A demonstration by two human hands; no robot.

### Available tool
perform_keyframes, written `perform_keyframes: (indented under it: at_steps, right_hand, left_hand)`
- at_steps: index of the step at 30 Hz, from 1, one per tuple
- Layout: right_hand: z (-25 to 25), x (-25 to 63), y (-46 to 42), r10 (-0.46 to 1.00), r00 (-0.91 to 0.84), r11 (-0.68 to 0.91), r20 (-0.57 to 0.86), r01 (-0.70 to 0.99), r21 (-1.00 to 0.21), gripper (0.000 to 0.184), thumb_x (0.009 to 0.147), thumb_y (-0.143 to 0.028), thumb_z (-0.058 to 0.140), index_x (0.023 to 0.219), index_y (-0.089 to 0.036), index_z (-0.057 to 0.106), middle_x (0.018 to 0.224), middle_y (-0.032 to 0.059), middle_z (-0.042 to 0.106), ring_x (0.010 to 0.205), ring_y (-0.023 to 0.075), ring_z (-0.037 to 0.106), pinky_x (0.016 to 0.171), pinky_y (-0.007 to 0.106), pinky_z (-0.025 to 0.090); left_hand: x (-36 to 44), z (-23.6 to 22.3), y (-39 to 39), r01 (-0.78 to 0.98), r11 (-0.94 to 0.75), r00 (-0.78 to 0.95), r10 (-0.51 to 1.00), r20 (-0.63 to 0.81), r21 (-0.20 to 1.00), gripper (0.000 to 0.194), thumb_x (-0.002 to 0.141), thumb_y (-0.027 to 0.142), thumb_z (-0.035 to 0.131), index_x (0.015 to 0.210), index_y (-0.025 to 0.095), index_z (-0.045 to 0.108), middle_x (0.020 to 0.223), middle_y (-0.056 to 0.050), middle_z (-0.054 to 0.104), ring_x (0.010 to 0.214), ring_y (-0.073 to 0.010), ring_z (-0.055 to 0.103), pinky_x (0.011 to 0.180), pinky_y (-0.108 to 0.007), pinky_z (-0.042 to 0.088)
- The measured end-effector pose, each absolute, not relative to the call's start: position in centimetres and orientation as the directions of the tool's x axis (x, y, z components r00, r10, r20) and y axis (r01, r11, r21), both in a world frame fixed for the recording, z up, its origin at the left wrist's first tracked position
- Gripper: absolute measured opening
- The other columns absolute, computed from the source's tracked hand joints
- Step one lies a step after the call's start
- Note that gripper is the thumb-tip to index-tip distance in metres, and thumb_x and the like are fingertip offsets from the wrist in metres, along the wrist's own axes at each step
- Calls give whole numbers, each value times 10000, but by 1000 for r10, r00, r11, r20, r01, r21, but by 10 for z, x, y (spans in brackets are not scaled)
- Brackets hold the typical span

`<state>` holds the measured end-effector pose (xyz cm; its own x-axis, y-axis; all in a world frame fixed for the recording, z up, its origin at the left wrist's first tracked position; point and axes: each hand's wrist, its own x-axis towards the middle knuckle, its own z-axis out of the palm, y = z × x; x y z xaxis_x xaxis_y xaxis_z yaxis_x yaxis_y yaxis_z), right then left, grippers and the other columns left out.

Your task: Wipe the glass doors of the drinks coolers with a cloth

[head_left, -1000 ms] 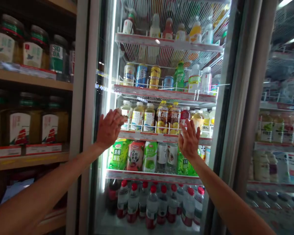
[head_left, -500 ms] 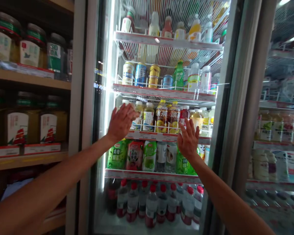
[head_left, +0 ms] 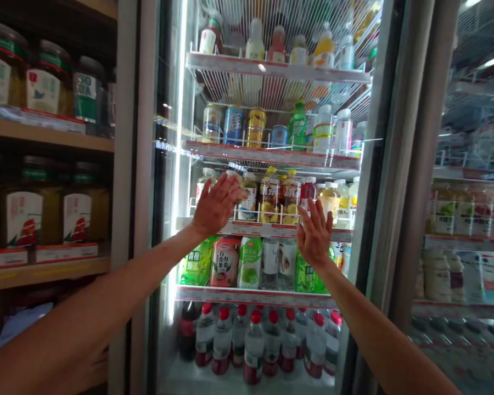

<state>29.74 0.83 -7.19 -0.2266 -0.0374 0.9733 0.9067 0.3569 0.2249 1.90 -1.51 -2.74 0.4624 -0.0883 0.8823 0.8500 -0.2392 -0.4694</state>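
Note:
My left hand (head_left: 219,204) is raised, palm forward, in front of the drinks cooler's middle shelf. Its fingers are stretched out and blurred at the tips, and they cover part of the light-labelled tea bottles (head_left: 247,197). My right hand (head_left: 314,233) is spread with its fingers up, farther right, overlapping that shelf's front edge. Nothing shows in either hand. Faint reflections suggest glass in front of the shelves; whether my palms touch it, I cannot tell. Between the hands stand dark iced tea bottles with yellow caps (head_left: 269,197). Below are green drink packs (head_left: 250,263) and a red one (head_left: 225,262).
Upper shelves hold cans (head_left: 256,127) and bottles (head_left: 254,41). Red-capped bottles (head_left: 254,346) stand at the bottom. A metal frame (head_left: 411,164) borders the cooler on the right. Large jars (head_left: 44,82) line wooden shelves at left; another cooler section (head_left: 465,219) is at right.
My left hand has moved to the right across the middle shelf, from its left end to over the tea bottles. My right hand has stayed nearly still. The view has shifted slightly.

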Motion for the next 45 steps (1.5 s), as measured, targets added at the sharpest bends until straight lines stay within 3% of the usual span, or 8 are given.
perform_keyframes:
  at_steps: [6,9,13,20,23,31,37,45]
  right_hand:
    - [-71,297,8,-52,-234,366,971,900,237,489,847,-208,408,1331,-239,351,1446,59,304,1360,217,197,1098,482,146]
    - [-71,299,9,-43,-237,373,971,897,236,481,849,-203,407,1326,-237,358,1443,60,309,1362,215,193,1097,484,152]
    - [-72,300,6,-38,-225,403,974,888,221,504,848,-192,412,1341,-257,334,1449,48,299,1361,215,197,1099,497,148]
    - [-64,254,-14,-117,-318,683,941,662,309,597,853,-132,343,1402,-294,171,1471,16,241,1356,195,212,1097,472,248]
    - [-60,223,-18,-65,-265,769,962,601,217,580,867,-148,306,1410,-273,143,1460,27,259,1345,168,238,1083,422,312]
    - [-54,149,-18,60,-206,551,977,822,139,424,846,-358,451,1261,-271,448,1465,67,243,1366,279,134,1080,536,186]
    - [-47,194,-3,-67,-304,397,950,866,304,328,856,-330,448,1174,-286,517,1407,28,366,1340,215,237,1095,509,163]
    - [-54,341,12,-125,280,328,952,917,-226,409,853,-260,400,1253,-202,464,1414,120,335,1296,314,310,992,627,237]
  left_hand:
    - [43,-66,-21,345,-406,930,22,368,-846,375,874,210,413,1229,327,448,1405,64,355,1340,-127,220,1137,-378,109]
    - [38,-35,-16,545,-380,815,32,579,-747,392,873,201,406,1248,312,430,1404,37,364,1345,-142,210,1134,-416,96]
    - [42,-6,-9,888,-286,369,-23,929,-360,494,854,185,402,1340,174,315,1433,-86,307,1365,-198,135,1122,-447,112]
    - [93,-38,-7,821,-438,407,2,913,-365,614,842,160,352,1402,127,100,1424,-109,320,1369,-187,106,1106,-434,189]
    - [83,-42,-10,817,-461,397,12,918,-348,668,861,302,377,1406,106,43,1441,-144,267,1369,-220,99,1101,-456,176]
    - [4,-75,-16,846,-273,496,90,864,-458,798,821,478,420,1415,117,27,1434,-158,272,1358,-263,147,1094,-486,126]
    - [3,-86,-11,914,-217,360,46,932,-343,770,823,446,460,1418,157,66,1443,-146,247,1352,-262,173,1095,-485,118]
    - [4,-90,-11,924,-259,305,60,951,-280,735,834,417,464,1417,200,73,1457,-107,218,1357,-242,155,1108,-475,72]
